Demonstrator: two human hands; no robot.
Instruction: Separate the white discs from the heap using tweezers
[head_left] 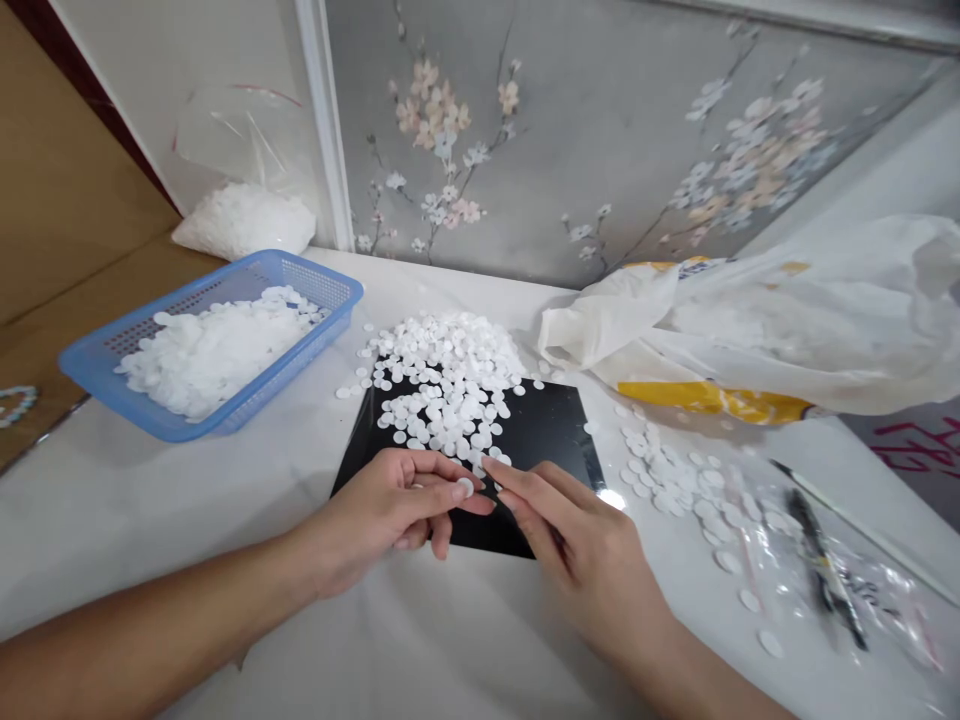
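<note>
Nearest, your left forearm (210, 612) leads to your left hand (397, 502), pinching a white disc (466, 486) over the black board (559, 420), before the disc pile (459, 360). Your right hand (589, 535) nearly pinches; whether it holds anything, I can't tell.

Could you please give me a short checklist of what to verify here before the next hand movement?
1. White disc secured by the left hand: ok, pinched at the thumb tip.
2. Right hand free: cannot tell; its fingertips may hold something small.
3. Pile of discs in view ahead of both hands: ok.
4. All loose discs on the black sheet: not ok; stray discs lie to its right.
5. Blue basket upright: ok, with discs inside.
6. Black pen apart from both hands: ok.
</note>
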